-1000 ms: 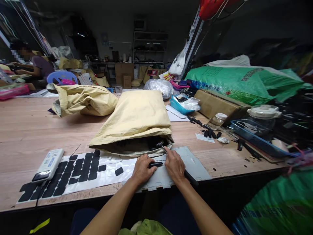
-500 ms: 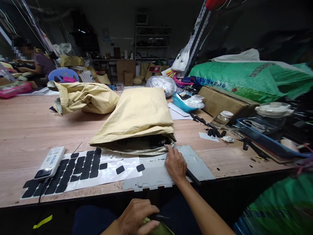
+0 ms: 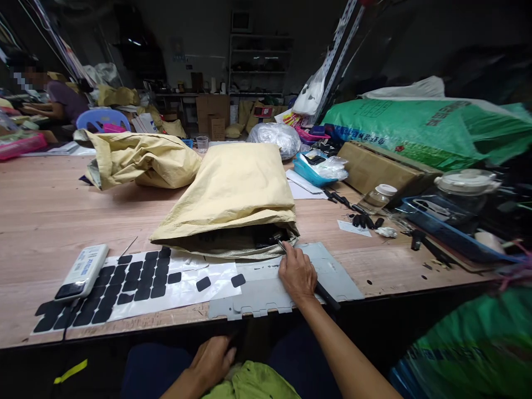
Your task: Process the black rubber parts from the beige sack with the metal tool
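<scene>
At the mouth of a large cream bag point(image 3: 245, 185), my right hand point(image 3: 297, 272) is closed on a thin metal tool point(image 3: 283, 246), perhaps tweezers. Its tip points toward the bag opening, where dark items show. Under that wrist a black rod-like handle point(image 3: 327, 296) lies on a grey sheet point(image 3: 266, 288). Low over my lap, my left hand point(image 3: 213, 359) has curled fingers beside green cloth point(image 3: 251, 381); what it holds, if anything, is lost in the dark. A white sheet of black rounded-square stickers point(image 3: 143, 280) lies left of the grey sheet.
A white boxy device point(image 3: 83, 270) with a cable rests on the stickers' left end. Behind is a second, crumpled cream bag point(image 3: 145, 158). To the right are a cardboard box point(image 3: 382, 169), a jar point(image 3: 379, 197), a blue tray point(image 3: 453, 227) and small black parts point(image 3: 366, 221). A person point(image 3: 62, 102) sits far left.
My left hand has moved slightly left and forward, and the dark pointed thing seen at it before no longer shows. More green cloth is visible. My right hand stays nearly in place.
</scene>
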The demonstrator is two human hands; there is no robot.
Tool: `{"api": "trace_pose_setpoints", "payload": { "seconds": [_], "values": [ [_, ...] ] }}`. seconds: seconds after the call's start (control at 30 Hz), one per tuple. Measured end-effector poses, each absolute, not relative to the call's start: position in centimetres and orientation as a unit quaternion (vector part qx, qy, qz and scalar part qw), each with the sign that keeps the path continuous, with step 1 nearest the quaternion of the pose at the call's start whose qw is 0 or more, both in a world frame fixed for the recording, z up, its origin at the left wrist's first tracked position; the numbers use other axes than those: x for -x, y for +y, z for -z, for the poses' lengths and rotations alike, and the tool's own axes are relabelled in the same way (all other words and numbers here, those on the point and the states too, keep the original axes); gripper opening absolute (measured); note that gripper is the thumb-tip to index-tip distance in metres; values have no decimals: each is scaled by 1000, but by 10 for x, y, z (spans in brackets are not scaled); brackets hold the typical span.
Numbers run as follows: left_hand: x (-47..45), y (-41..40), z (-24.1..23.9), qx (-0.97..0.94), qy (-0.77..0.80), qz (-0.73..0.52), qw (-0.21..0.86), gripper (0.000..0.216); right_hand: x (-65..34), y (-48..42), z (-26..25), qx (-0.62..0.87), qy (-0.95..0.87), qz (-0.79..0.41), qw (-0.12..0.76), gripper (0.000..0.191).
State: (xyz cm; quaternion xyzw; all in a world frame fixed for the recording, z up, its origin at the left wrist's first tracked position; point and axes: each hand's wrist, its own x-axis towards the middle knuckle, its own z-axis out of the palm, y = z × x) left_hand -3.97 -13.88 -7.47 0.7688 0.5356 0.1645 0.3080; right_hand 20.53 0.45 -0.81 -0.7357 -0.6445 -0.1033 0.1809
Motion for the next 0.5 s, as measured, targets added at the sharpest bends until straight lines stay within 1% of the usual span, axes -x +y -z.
{"api": "trace_pose_setpoints", "payload": {
  "seconds": [0.1,0.17,0.23,0.33,0.43,0.5],
  "values": [
    [21,-137,38,-880,350,-251,201,37,-206,4,11,730,-644,119,197,42],
    [10,-130,17,-890,285,-334,121,33,-206,3,11,727,-644,120,206,41],
    [2,-118,2,-866,302,-391,76,29,-207,1,7,728,-646,101,209,43],
    [-2,-98,-7,-829,391,-393,76,29,-216,2,-6,731,-643,39,228,40],
    [0,-82,-2,-805,455,-372,78,25,-245,18,-18,718,-629,-7,297,35],
    [1,-77,5,-802,466,-366,71,25,-279,39,-24,712,-603,-8,359,42]
  ]
}}
